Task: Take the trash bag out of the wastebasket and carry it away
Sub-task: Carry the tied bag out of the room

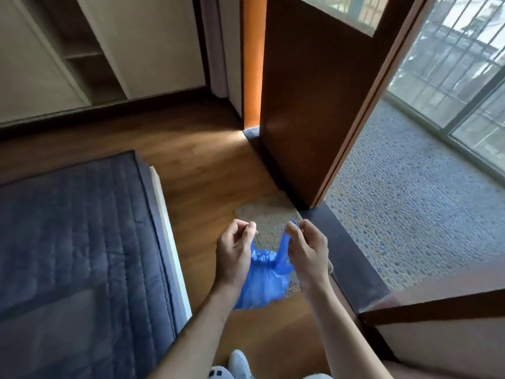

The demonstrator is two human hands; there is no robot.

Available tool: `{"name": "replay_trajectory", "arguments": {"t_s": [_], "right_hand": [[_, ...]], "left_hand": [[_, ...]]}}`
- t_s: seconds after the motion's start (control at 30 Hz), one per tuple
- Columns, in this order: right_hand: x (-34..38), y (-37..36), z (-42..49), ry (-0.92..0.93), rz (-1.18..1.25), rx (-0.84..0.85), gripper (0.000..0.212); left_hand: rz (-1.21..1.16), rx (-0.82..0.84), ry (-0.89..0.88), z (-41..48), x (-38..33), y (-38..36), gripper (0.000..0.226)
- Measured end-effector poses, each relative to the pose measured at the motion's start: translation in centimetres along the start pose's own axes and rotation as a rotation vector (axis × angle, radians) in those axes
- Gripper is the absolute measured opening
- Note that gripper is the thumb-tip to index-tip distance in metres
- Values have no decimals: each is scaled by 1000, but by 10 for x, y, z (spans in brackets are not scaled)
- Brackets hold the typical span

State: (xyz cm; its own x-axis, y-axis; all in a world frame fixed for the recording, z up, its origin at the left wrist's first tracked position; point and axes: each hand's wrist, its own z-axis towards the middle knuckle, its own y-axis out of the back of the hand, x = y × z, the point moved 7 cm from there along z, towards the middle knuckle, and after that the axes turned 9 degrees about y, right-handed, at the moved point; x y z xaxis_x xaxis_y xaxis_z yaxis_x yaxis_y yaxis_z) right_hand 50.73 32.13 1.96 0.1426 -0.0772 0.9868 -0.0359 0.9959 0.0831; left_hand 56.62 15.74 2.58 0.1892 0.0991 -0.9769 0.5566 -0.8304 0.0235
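Note:
A blue trash bag (263,280) hangs in the air between my hands, gathered and bunched at its neck, above the wooden floor. My left hand (235,250) pinches one blue handle strip at the bag's top left. My right hand (307,248) pinches the other handle strip, which stretches up to its fingertips. Both hands are held close together at about the same height. No wastebasket is in view.
A bed with a dark blue quilted mattress (76,250) fills the left. A brown door (314,99) stands open ahead, beside a dark threshold (352,250) leading to a pebble-patterned balcony floor (415,214). A small mat (269,214) lies on the wooden floor (191,149). My white shoe (239,363) shows below.

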Motion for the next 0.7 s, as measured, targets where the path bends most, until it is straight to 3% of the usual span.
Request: {"name": "replay_trajectory", "arguments": {"t_s": [0.4,0.7], "right_hand": [[-9,-136,74,51,-34,123,37],[-16,-240,186,47,29,314,37]], "left_hand": [[-69,-214,53,101,2,94,25],[-108,-370,17,224,-24,115,22]]}}
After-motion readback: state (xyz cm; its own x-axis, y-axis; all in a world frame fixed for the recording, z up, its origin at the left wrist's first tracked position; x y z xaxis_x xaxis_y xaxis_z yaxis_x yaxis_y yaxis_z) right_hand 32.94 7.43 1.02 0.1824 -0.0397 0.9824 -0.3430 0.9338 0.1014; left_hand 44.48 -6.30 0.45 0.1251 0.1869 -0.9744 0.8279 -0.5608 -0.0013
